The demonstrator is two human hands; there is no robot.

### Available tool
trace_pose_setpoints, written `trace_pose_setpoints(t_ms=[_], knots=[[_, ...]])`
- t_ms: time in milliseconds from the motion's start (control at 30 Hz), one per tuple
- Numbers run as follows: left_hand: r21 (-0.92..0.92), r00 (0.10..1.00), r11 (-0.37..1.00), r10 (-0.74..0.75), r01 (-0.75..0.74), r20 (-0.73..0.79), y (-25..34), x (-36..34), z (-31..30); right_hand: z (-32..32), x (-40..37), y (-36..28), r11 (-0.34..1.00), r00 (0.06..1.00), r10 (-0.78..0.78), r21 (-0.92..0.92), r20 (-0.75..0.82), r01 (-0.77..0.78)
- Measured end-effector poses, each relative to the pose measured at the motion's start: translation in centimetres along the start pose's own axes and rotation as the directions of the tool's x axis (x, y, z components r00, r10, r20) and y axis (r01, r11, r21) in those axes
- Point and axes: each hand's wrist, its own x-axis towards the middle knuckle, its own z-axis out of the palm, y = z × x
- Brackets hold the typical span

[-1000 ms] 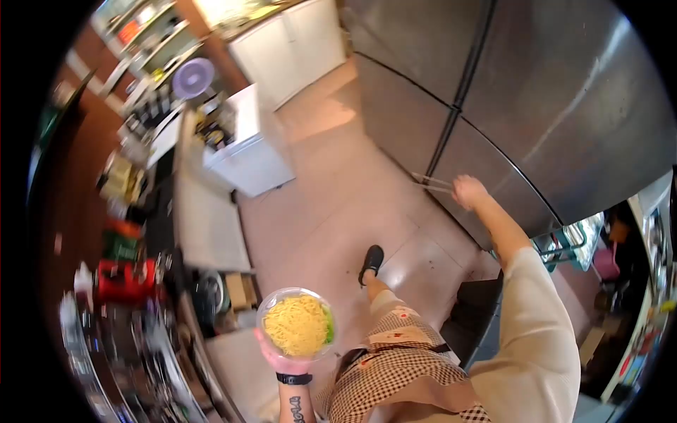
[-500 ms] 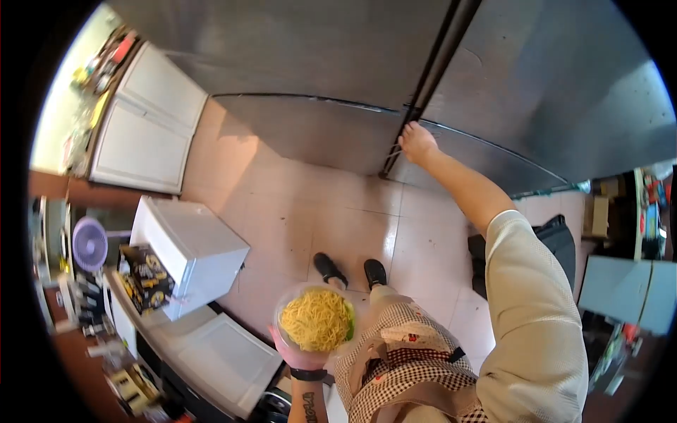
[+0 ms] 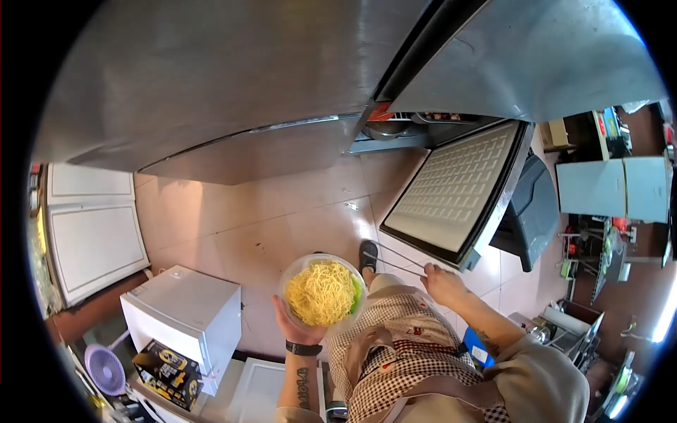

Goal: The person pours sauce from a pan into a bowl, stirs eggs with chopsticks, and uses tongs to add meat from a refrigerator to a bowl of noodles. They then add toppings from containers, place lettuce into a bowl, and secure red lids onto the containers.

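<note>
A clear round bowl [image 3: 285,290] of yellow noodles [image 3: 321,292], with something green at its right side, rests in my left hand [image 3: 299,326]. The fingers support it from below and the left. My right hand [image 3: 441,283] is closed around thin metal sticks [image 3: 399,260] that look like long chopsticks or tongs. They point up and left, beside the lower edge of an open fridge door [image 3: 458,190]. Behind that door, part of the fridge inside shows a metal pot [image 3: 387,128] on a shelf.
Steel fridge doors [image 3: 233,77] fill the top. A dark bin [image 3: 534,211] stands right of the open door. At lower left are a white cabinet [image 3: 187,303], a black box [image 3: 169,370] and a purple fan [image 3: 105,369]. A light blue cabinet [image 3: 592,188] is at right.
The lower right fridge door has swung open, showing the inside. My right hand has moved from the door edge down toward my body. The view has shifted, with the bowl still in my left hand.
</note>
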Motion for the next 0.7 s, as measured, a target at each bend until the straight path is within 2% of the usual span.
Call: trace_pose_setpoints(t_ms=[67, 167, 300, 433, 533, 600, 700], knots=[[0.041, 0.999, 0.999, -0.035, 0.034, 0.020, 0.4, 1.7, 0.7, 0.8, -0.8, 0.4, 0.972, 0.987, 0.130, 0.183, 0.091, -0.145], [0.087, 0.996, 0.994, -0.072, 0.066, 0.060, -0.5, 4.5, 1.4, 1.4, 1.2, 1.9, 0.967, 0.985, 0.167, 0.189, 0.039, -0.171], [0.071, 0.995, 0.993, -0.097, 0.094, 0.033, -3.0, 8.5, 1.6, -1.0, 7.5, 5.3, 0.990, 0.990, 0.137, 0.030, 0.044, -0.138], [0.038, 0.994, 0.995, -0.096, 0.094, 0.050, -7.0, 11.9, 0.5, -0.8, 18.9, 12.2, 0.996, 0.995, 0.067, -0.072, 0.078, -0.061], [-0.045, 0.980, 0.995, -0.083, 0.093, 0.179, -10.3, 17.9, -1.9, 1.4, 31.0, 18.3, 0.993, 0.988, -0.059, -0.113, -0.141, 0.043], [-0.175, 0.952, 0.975, -0.084, 0.140, 0.293, -12.5, 21.3, -2.8, 2.2, 38.6, 20.5, 0.992, 0.963, -0.098, -0.107, -0.250, 0.073], [-0.118, 0.974, 0.988, -0.077, 0.104, 0.214, -14.7, 28.2, -4.1, 1.1, 49.1, 22.7, 0.946, 0.918, -0.218, -0.301, -0.330, 0.117]])
